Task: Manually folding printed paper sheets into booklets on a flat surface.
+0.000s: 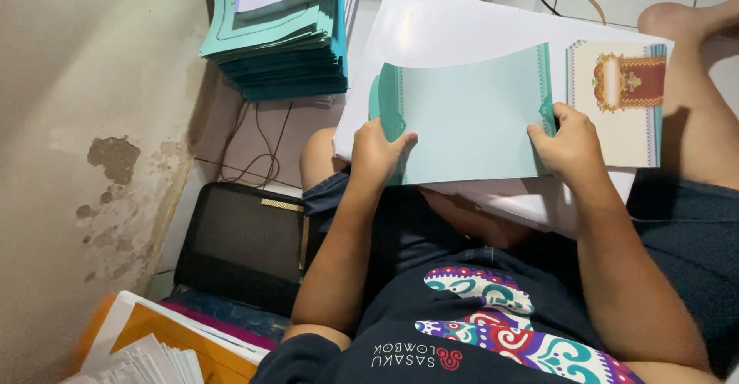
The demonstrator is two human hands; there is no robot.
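left hand (379,151) closed on left edge of teal card sheet (469,115), thumb on top, fingers curled behind, edge bowed up into a curl there. right hand (568,144) closed on right edge of same sheet, thumb over the scalloped border, fingers under. sheet held roughly flat across lap, centre frame, resting over a big white sheet (462,30) that spans both knees

printed card (620,99) with red and gold ornament lying on white sheet at 3 o'clock of teal sheet, just beside, partly tucked under its right edge. stack of teal covers (281,45) on floor at 11 o'clock, well apart, white paper on top. black mesh tray (242,245) at 8 o'clock by left knee. orange folder with loose papers (162,345) at 7 o'clock, bottom corner. cables (258,149) on tile between stack and knee. peeling wall (85,161) along 9 o'clock

judging by both-edge grip: handling or folding the teal sheet. to do well:
- keep grip at edges only, no thumb drag across face, avoids creases and smudges
- ease left-side curl, looks over-bent, risk of a permanent kink
- level both hands before bringing edges together, scalloped borders should line up
- keep printed card clear of right hand, easy to nudge off the white sheet
- press any crease against the lap support, not in air
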